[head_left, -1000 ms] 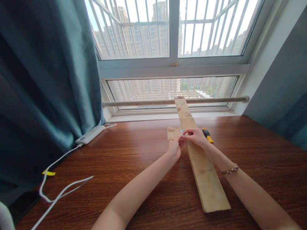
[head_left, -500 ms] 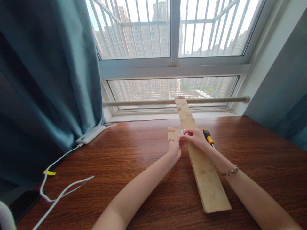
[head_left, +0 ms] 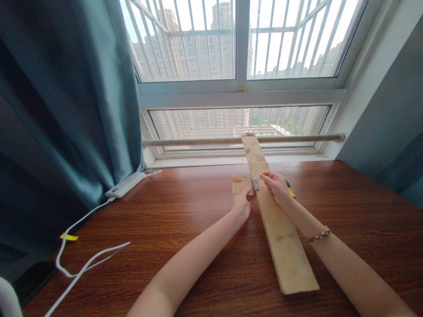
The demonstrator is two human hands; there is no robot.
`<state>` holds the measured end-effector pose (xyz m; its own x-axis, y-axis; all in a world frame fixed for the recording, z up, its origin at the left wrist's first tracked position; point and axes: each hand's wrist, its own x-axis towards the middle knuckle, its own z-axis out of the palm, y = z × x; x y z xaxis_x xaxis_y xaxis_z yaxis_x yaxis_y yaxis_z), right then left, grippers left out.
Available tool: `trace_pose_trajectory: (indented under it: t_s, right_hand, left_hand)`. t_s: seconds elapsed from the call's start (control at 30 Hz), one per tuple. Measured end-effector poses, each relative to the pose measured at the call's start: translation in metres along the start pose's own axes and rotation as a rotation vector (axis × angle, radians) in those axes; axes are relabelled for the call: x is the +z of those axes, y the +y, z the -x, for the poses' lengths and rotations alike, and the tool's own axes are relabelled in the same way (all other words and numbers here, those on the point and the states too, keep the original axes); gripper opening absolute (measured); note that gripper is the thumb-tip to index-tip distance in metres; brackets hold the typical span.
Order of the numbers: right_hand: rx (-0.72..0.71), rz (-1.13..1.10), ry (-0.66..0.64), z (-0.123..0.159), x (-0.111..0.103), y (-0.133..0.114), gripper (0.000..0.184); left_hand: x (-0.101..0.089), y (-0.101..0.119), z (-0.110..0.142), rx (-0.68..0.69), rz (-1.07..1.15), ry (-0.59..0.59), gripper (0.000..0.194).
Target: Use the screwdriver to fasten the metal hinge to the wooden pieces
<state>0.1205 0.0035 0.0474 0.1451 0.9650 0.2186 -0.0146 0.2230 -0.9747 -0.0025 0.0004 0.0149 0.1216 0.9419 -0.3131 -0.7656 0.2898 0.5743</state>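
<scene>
Two bare hands are at work near the far edge of the dark red-brown wood-grain surface (head_left: 181,193), and what catches my eye is the small silvery metal plate (head_left: 256,184) that lies bare between them. Half a second ago the right hand (head_left: 276,187) covered much of it; now that hand has drawn off toward the right edge, and the plate sits in plain sight on the left margin of the long pale wooden plank (head_left: 280,233). That, I judge, leaves the plate without a hand pressing on it (whether anything fixes it down, I can't tell from here). The right fingers are pressed together at the tips just above the plank; a thin sliver seems to poke out, too small to name. The left hand (head_left: 242,204) pinches the near right corner of a short pale wooden block (head_left: 239,184), thumb on top, the block lying left of the plank. The plank runs past the far edge toward the window. Behind the right hand shows part of a yellow-and-black screwdriver handle (head_left: 291,188), more hidden now than a moment ago.
</scene>
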Motion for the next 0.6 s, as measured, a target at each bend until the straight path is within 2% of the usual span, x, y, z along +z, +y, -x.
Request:
trace_pose_trajectory:
  t_s: [0.1,0.17,0.37,0.5,0.6]
  right_hand:
    - [0.084,-0.280,-0.016,-0.002,-0.008,-0.007,0.025]
    - [0.103,-0.334,-0.043,-0.003,-0.015,-0.010,0.024]
    - [0.162,-0.347,-0.050,-0.006,-0.023,-0.018,0.017]
    - [0.274,-0.284,-0.086,-0.001,-0.012,-0.027,0.017]
    - [0.328,-0.171,-0.142,0.012,0.003,-0.030,0.018]
  left_hand:
    - [0.000,0.000,0.000,-0.002,0.000,0.006,0.013]
    - [-0.001,-0.001,-0.001,0.002,-0.001,0.008,0.013]
    - [-0.004,-0.002,-0.005,0.027,0.003,0.005,0.016]
    - [-0.005,0.002,-0.003,-0.013,-0.018,0.030,0.012]
    - [-0.012,0.010,0.006,-0.010,-0.073,0.053,0.009]
